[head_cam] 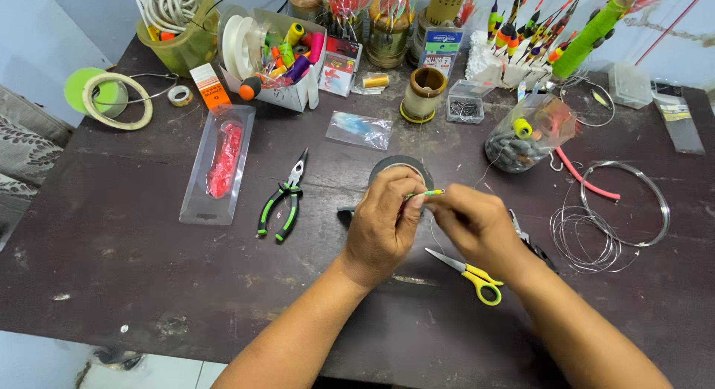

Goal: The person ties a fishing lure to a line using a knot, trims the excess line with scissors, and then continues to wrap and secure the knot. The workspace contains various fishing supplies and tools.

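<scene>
My left hand and my right hand meet over the middle of the dark table. Together they pinch a thin green and yellow stick, a small fishing float, held about level. The left fingers grip its left end, the right fingers its right end. Just behind the hands lies a black tape roll, partly hidden by my left hand. Yellow-handled scissors lie below the hands.
Green-handled pliers lie left of the hands. A clear pack of red lures sits further left. Wire coils, a jar of grey weights, a box of floats and spools crowd the back.
</scene>
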